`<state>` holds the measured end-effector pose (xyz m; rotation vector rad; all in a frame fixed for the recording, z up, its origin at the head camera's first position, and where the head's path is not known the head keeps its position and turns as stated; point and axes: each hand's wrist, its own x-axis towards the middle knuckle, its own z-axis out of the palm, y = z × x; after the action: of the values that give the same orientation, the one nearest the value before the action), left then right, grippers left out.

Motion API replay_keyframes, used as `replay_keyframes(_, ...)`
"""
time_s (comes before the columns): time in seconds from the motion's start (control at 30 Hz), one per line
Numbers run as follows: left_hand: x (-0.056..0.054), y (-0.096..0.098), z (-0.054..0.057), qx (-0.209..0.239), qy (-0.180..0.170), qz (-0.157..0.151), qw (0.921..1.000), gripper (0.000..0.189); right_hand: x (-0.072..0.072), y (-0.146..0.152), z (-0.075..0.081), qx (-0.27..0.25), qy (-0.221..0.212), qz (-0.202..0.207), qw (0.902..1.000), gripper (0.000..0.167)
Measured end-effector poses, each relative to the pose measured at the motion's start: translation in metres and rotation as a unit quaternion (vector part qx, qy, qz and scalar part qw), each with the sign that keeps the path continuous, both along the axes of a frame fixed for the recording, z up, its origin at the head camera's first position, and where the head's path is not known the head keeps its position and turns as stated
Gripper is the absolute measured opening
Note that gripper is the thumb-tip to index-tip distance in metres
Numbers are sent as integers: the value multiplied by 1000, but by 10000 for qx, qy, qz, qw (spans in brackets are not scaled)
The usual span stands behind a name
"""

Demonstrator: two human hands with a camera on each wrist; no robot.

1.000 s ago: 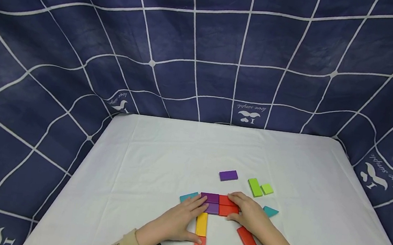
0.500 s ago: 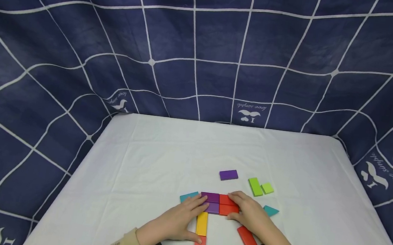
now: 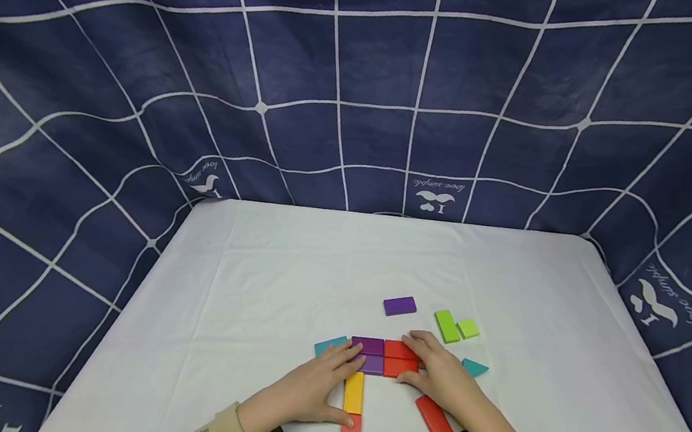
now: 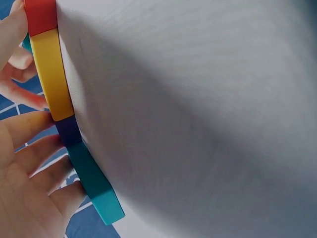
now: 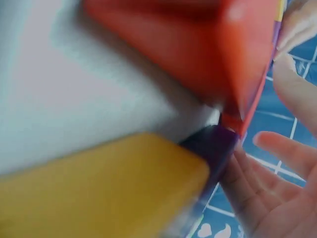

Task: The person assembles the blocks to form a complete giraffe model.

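Note:
Two purple blocks (image 3: 367, 345) and two red blocks (image 3: 400, 368) lie flat, edge to edge, on the white cloth. A yellow block (image 3: 353, 392) runs toward me from the purple pair, ending in a small red block (image 3: 351, 429). My left hand (image 3: 308, 388) is spread beside them, fingertips on the purple pair and thumb on the small red block. A teal block (image 4: 96, 181) lies along its fingers in the left wrist view. My right hand (image 3: 449, 380) touches the red pair from the right, finger at the far edge, thumb at the near corner. Its fingers look extended in the right wrist view.
Farther back lie a loose purple block (image 3: 400, 305), a lime green block (image 3: 447, 326) and a small green square (image 3: 468, 327). A teal triangle (image 3: 473, 368) and a red block (image 3: 434, 418) lie by my right forearm. A blue checked curtain (image 3: 369, 132) surrounds the table.
The whole head view has shifted slightly left. Both hands keep their places against the blocks, and the arrangement looks the same.

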<state>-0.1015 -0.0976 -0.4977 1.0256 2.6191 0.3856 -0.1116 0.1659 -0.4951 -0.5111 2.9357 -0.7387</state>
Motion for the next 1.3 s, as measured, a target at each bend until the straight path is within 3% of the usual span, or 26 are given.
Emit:
replay_keyframes(0.27,-1,-3,1,40,-30,-15,10000,96,14,24,12,-322,511,184,9980,37)
replay_keyframes(0.43,-1,-4,1,41,-84,16,10000,96,19,29,9,-138,451,192,9987,42)
replay_keyframes(0.77,1,-2,1,98,-67,-19,9999,96,18,15,-1,53,-204,20,9998,58)
replay_keyframes(1.07,0,-2,1,139,-59,-1,9999,96,17,15,-2,146,-103,129,9998,57)
replay_keyframes(1.2,0,-2,0,158,-41,-20,9999,96,20,22,5,81,123,176,9997,53)
replay_keyframes(1.3,0,-2,-1,171,7,-35,9998,96,25,30,14,46,245,430,9988,48)
